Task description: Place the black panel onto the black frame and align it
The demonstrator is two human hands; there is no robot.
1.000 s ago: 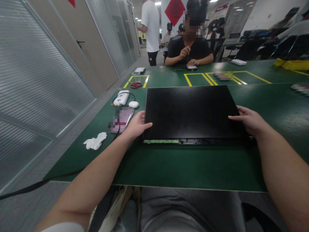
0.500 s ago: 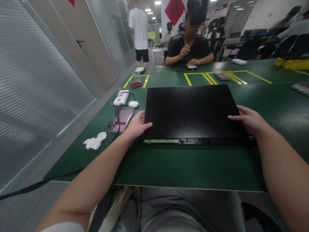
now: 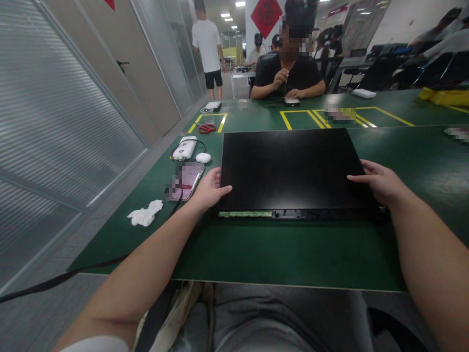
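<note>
A large black display panel [image 3: 289, 168] lies face up in front of me, its dark screen facing the ceiling. Along its near edge runs an exposed strip with a green circuit board [image 3: 245, 214]. My left hand [image 3: 213, 189] grips the panel's left edge, thumb over the top face. At the right edge, my right hand [image 3: 379, 181] holds on with the thumb on the screen and the fingers curled around the side. Fingertips under the panel are hidden. A phone [image 3: 188, 181] with a lit screen rests just left of my left hand.
Left on the green table [image 3: 286, 254] are a crumpled tissue [image 3: 145, 213], a white power bank [image 3: 185, 147] with a cable, a white earbud case [image 3: 203, 158] and red-handled scissors [image 3: 207, 128]. Across sits a person in black [image 3: 289, 80], a small device before them.
Both hands and the panel stay nearly where they were. In the background, the standing person in white has shifted, an arm now hanging at their side.
</note>
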